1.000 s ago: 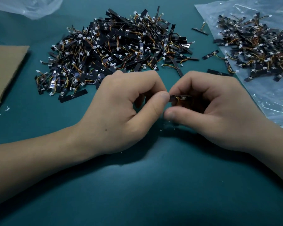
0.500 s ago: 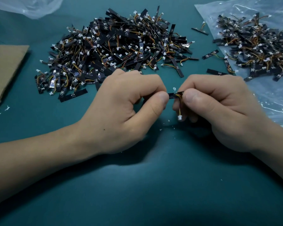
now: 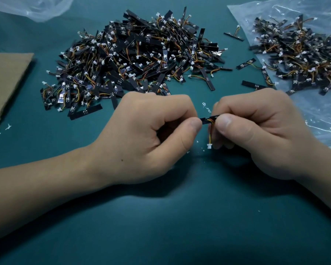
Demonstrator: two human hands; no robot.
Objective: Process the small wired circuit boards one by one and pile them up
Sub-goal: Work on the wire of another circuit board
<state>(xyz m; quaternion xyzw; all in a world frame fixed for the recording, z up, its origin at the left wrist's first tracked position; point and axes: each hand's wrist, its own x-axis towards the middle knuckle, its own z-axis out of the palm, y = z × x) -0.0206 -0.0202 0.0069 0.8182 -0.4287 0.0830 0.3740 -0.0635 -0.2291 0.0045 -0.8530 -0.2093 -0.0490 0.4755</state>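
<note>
A small black circuit board (image 3: 208,119) with orange and yellow wires and a white plug (image 3: 209,145) hanging below is held between both hands above the teal mat. My left hand (image 3: 147,134) pinches its left end with thumb and curled fingers. My right hand (image 3: 256,129) pinches its right end, thumb on top. A large pile of the same boards (image 3: 134,60) lies behind my left hand. A second pile (image 3: 302,54) lies on a clear plastic sheet (image 3: 317,119) at the right.
A few loose boards (image 3: 253,85) lie between the two piles. Brown cardboard (image 3: 4,81) sits at the left edge, and a clear bag (image 3: 33,6) at the top left. Tiny white scraps (image 3: 206,107) dot the teal mat (image 3: 180,226).
My right hand turned so its thumb came on top of the board. The board's wire and white plug, hidden a second ago, now hang down between the hands.
</note>
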